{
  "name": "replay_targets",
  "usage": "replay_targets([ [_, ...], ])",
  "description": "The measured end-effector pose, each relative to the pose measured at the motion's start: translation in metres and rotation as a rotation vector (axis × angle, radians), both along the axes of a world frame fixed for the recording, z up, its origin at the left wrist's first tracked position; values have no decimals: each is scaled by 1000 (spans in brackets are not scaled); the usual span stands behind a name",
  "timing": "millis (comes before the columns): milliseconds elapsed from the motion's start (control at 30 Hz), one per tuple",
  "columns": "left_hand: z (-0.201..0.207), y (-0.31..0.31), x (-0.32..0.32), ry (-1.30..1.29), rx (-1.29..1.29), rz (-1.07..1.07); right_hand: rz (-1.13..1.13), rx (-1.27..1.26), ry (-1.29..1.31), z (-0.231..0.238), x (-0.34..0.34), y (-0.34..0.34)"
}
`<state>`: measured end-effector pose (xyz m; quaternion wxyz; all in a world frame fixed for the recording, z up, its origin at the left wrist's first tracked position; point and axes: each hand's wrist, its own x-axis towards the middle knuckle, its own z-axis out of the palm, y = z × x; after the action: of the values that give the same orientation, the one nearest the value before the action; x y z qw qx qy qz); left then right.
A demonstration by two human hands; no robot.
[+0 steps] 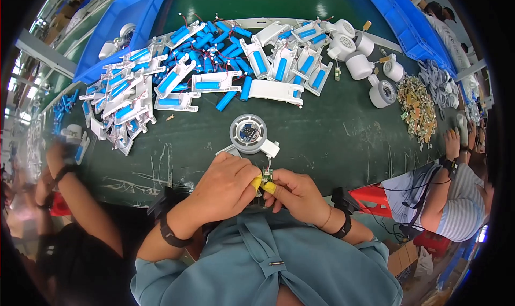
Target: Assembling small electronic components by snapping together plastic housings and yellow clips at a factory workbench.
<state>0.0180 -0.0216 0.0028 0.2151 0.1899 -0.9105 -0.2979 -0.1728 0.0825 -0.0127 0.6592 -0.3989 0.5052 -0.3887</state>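
Observation:
My left hand (pixel 224 185) and my right hand (pixel 296 194) meet at the near edge of the dark green table (pixel 332 137). Both wear yellow finger cots, and together they pinch a small green circuit board (pixel 266 175). Thin wires run from the board up to a round white fan housing (pixel 250 135), which lies flat on the table just beyond my hands. Part of the board is hidden by my fingertips.
A heap of white holders with blue cylindrical batteries (pixel 204 70) covers the far left of the table. White round housings (pixel 360 59) and a pile of small circuit boards (pixel 416 107) lie at the far right. Blue bins (pixel 126 24) stand behind. Other people work at left (pixel 64 172) and right (pixel 453 145).

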Motion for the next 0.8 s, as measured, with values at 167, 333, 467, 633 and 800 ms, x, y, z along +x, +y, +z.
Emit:
replay_targets([
  [167,4,-7,1,-67,56,-36,-8,-25,41,0,2,-1],
  [333,8,-5,1,-84,101,-14,-40,-42,88,3,6,-3],
  [467,7,2,0,-69,100,60,-35,-65,194,3,10,-6],
  [633,1,18,-6,-3,33,280,-91,-374,547,-10,18,-9],
  [800,1,35,-12,38,58,399,-162,-518,706,-12,26,-11],
])
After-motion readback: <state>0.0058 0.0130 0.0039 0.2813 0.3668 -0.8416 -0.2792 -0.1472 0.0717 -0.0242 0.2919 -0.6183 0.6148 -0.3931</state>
